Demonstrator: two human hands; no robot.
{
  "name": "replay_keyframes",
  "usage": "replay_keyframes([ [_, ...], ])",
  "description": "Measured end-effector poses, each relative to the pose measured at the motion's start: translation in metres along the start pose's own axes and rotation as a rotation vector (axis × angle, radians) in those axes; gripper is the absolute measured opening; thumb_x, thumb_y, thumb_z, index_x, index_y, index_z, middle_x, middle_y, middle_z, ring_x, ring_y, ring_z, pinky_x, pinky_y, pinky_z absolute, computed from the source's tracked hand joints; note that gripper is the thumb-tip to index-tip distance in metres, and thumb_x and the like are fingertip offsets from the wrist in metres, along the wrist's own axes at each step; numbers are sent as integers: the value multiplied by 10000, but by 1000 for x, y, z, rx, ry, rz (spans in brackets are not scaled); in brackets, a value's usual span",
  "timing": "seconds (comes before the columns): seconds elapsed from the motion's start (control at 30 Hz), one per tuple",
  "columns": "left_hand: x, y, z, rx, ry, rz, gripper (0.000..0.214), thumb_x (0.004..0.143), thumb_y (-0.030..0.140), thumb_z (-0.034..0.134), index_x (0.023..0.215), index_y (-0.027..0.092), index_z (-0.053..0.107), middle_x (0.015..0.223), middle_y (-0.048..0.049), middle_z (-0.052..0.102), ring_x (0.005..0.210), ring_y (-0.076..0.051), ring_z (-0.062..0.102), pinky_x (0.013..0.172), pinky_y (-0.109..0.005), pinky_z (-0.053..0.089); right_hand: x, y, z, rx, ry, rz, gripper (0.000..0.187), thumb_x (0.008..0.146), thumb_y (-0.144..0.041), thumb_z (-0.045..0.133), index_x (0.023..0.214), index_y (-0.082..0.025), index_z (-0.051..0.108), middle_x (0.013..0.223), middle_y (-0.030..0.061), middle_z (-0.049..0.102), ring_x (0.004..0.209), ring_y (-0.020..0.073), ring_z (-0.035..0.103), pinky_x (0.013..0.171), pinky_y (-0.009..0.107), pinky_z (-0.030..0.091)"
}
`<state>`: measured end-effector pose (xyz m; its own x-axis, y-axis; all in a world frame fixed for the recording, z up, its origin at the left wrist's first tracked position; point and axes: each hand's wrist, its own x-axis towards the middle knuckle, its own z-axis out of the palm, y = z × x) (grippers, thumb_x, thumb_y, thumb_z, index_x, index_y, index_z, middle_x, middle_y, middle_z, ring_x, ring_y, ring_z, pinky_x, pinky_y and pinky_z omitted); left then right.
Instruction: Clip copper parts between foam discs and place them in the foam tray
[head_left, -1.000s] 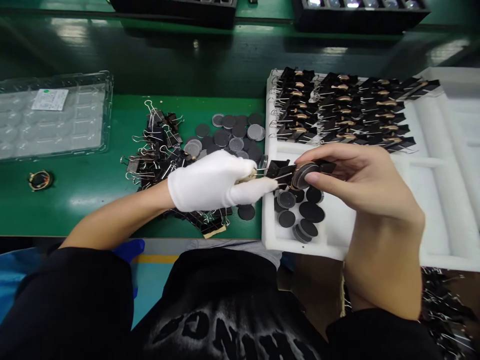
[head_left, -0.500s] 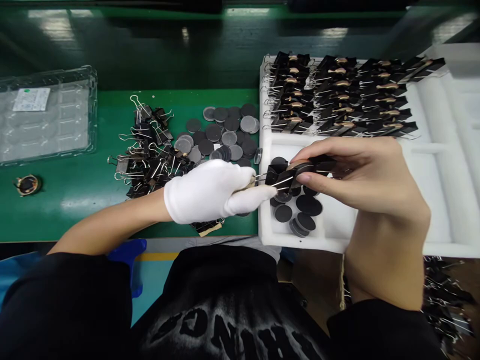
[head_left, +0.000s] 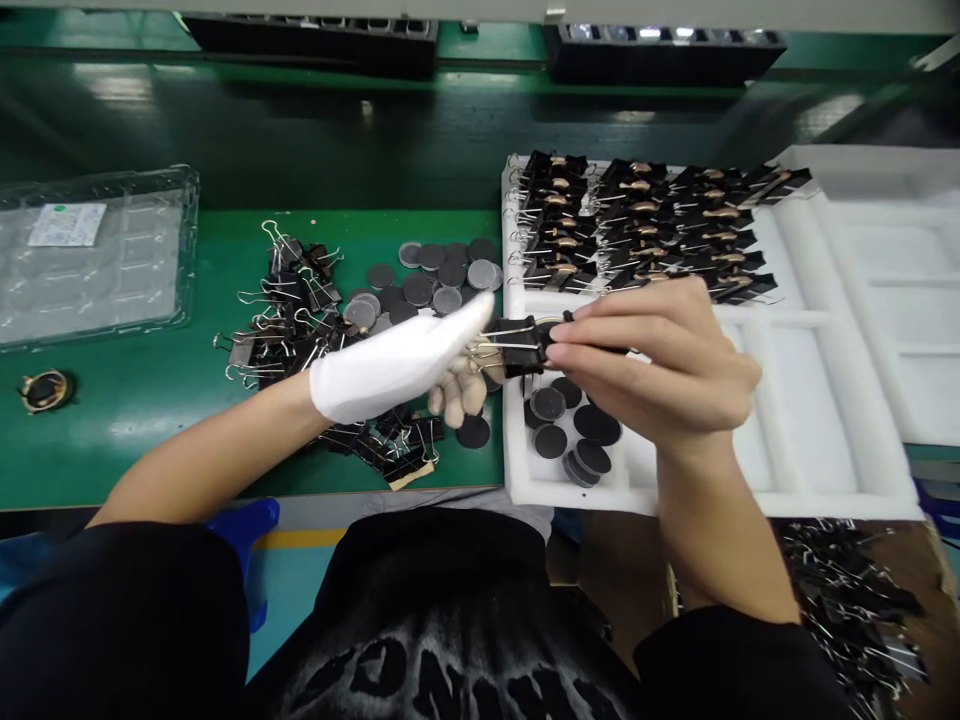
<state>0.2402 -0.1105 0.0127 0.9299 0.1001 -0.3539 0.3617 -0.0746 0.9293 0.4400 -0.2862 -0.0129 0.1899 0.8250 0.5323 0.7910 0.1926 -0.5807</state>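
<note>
Binder clip [head_left: 519,348], centre of frame: our gloved left hand [head_left: 401,362] has just spread, thumb lifted out of its squeeze!

And our right hand [head_left: 660,365]?

Pinching the dark disc [head_left: 547,328] by the clip; we reckon the spring now bears unaided.

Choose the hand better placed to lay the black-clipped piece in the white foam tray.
Probably the right hand: it pinches the piece above the tray; the white-gloved left hand is over the green table.
</note>
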Motion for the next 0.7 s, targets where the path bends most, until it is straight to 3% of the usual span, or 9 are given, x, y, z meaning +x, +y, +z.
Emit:
replay_keyframes([
  [0.07,-1,2,-1,-41,24,32,580,1056,626,403,751,176,604,621,-27,666,529,-130,619,572,-259,508,0,1,1,-110,13,-85,161,884,-411,843,1035,-431,790,1043,-11,788,1109,301,717,1022,548,537],
  [0.13,-5,5,-2,-2,83,75,460,1012,544,564,741,175,607,652,3,671,573,-112,640,608,-235,513,3,1,-2,-137,32,-148,475,844,-531,860,1285,-453,703,1261,1,747,1244,329,669,1095,574,503],
  [0.2,-9,8,-3,128,130,89,390,1005,481,578,759,180,617,702,17,693,615,-108,665,639,-229,520,7,-1,-7,-45,-4,-106,867,773,-663,866,1530,-433,513,1473,42,637,1366,362,595,1124,579,497],
  [0.27,-12,9,-2,249,160,92,361,1017,458,538,795,188,629,736,25,711,654,-113,684,672,-235,525,10,-3,-11,105,-117,22,994,789,-685,841,1623,-393,386,1509,77,608,1343,350,619,1074,537,545],
  [0.4,-12,9,2,432,179,80,338,1013,505,525,994,206,681,796,26,743,750,-148,709,703,-259,524,12,-13,-8,271,-331,254,678,866,-441,825,1482,-292,585,1182,60,773,1061,265,750,958,417,597],
  [0.47,-11,8,2,501,197,76,387,1006,546,531,1152,220,679,862,20,757,801,-164,718,717,-272,534,13,-18,-7,263,-351,288,534,861,-363,810,1366,-250,678,1030,39,794,985,247,759,914,381,599],
  [0.53,-14,6,1,550,249,94,459,1023,553,495,1339,243,617,937,15,762,852,-173,722,770,-291,559,16,-15,-15,220,-328,259,449,862,-332,787,1296,-236,720,1018,36,799,985,246,759,891,373,596],
  [0.6,-25,-3,0,607,338,109,482,1052,519,432,1455,274,534,993,9,762,881,-181,726,820,-324,582,20,0,-35,132,-284,226,356,858,-327,777,1203,-240,757,1070,42,800,1010,259,757,910,394,592],
  [0.7,-60,-33,2,767,503,139,479,1041,458,433,1512,380,478,1094,-3,767,940,-235,751,865,-423,614,26,48,-88,-126,-125,295,174,853,-301,783,1018,-243,783,1019,45,793,985,271,738,946,436,572],
])
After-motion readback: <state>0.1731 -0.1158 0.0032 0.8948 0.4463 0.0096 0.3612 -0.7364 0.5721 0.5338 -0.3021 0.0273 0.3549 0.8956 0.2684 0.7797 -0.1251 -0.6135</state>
